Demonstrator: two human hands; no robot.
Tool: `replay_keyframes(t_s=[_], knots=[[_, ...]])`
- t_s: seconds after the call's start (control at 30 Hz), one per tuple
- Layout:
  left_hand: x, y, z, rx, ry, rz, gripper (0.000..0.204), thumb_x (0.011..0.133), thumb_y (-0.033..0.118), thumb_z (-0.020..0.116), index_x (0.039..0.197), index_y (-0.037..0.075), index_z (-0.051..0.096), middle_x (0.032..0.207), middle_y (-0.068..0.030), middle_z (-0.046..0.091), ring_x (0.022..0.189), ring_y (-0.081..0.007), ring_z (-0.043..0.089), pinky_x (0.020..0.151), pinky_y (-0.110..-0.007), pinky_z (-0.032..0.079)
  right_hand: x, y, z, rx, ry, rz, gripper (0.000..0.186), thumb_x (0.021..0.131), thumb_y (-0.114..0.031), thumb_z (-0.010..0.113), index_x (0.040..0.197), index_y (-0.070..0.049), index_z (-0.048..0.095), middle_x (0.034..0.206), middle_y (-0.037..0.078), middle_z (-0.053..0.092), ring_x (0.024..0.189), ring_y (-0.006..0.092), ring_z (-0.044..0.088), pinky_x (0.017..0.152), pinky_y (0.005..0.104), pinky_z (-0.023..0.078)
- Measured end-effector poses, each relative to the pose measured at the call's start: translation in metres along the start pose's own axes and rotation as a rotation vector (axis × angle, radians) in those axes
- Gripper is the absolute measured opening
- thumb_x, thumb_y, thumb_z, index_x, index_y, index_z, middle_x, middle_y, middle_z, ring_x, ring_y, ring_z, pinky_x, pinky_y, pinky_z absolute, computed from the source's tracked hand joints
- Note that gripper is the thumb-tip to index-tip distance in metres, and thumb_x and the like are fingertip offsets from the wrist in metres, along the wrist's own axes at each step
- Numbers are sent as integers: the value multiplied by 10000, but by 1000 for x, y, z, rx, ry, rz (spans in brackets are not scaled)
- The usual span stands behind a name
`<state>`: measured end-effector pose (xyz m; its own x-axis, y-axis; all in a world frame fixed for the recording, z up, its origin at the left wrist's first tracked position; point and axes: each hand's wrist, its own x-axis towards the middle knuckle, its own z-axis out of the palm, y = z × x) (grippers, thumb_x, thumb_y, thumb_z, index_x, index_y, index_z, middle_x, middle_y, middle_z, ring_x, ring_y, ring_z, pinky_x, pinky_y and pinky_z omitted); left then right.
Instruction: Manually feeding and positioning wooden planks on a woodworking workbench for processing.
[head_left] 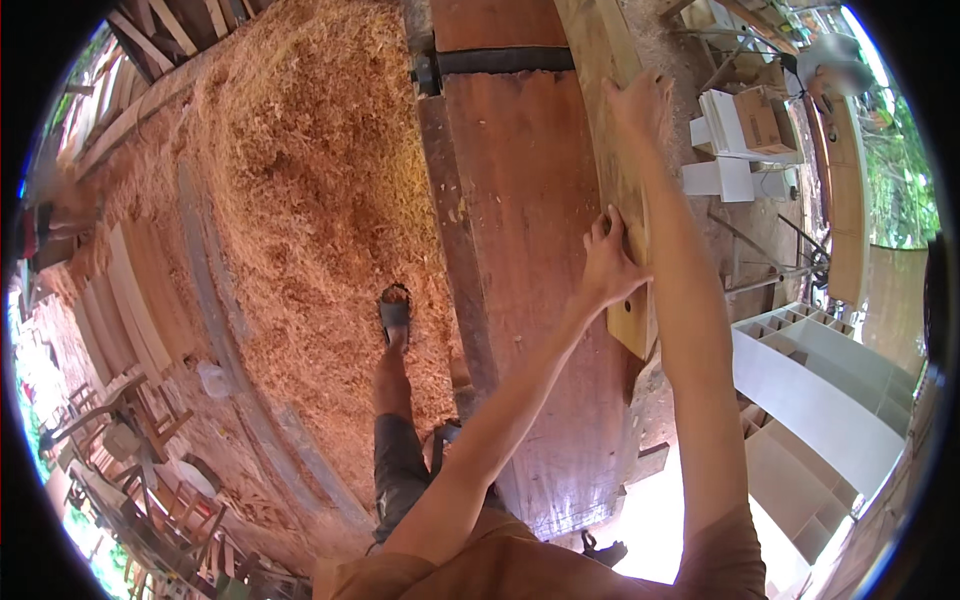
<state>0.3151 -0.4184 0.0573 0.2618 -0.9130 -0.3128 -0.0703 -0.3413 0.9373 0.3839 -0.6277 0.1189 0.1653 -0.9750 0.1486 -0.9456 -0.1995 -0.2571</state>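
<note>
A long yellowish wooden plank [627, 325] with dark holes runs along the right side of a reddish-brown machine table [535, 220]. My left hand [610, 265] grips the plank near its closer end, thumb and fingers apart around it. Farther along, my right hand [645, 108] holds the same plank, its thumb over the left side and its fingers toward the right. Part of the plank is hidden behind my right forearm. A dark slot [505, 60] crosses the table at the far end, left of the plank.
A big heap of wood shavings [300, 140] lies left of the table, with my sandalled foot [395, 312] on it. Stacked boards [135, 300] are at the left. White shelving [820, 370] and a cardboard box [765, 120] stand at the right, with another person [825, 85] beyond.
</note>
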Motion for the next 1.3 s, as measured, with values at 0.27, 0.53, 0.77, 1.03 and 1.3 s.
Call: replay_keyframes(t_s=[0.27,0.53,0.77,1.03,1.3], knots=[[8,-6,-7,36,-7,-20,1378,551,472,925,1533,-139,176,1493,-374,300,1345,-522,346,1130,-492,373,-138,110,-58,190,-114,-245,693,844,-357,773,1338,28,478,1188,298,553,1187,461,487,998,552,414],[8,5,4,-51,-21,-13,1411,536,538,927,1530,-141,191,1449,-336,360,1350,-495,366,1127,-480,378,-272,156,-84,187,-178,-60,535,842,-144,735,1220,68,421,1170,283,453,1121,481,450,954,542,384],[36,6,-1,-7,12,13,1397,546,568,921,1522,-143,219,1417,-357,380,1331,-495,397,1116,-447,394,-242,142,-70,212,-130,-58,462,829,-106,712,1130,69,408,1136,273,416,1108,471,417,979,550,356],[121,28,-40,-195,-25,0,1255,600,545,903,1511,-96,325,1400,-331,489,1303,-430,509,1091,-423,428,-153,109,-29,19,-99,-102,472,824,-113,721,1129,85,420,1189,284,429,1168,460,422,1032,539,358],[96,25,-93,-234,356,160,700,837,246,797,1408,-23,496,1373,-192,593,1263,-300,579,1035,-396,476,-51,64,-2,-106,-93,-104,633,879,-225,714,1273,155,397,1292,306,432,1237,464,429,1038,535,388]])
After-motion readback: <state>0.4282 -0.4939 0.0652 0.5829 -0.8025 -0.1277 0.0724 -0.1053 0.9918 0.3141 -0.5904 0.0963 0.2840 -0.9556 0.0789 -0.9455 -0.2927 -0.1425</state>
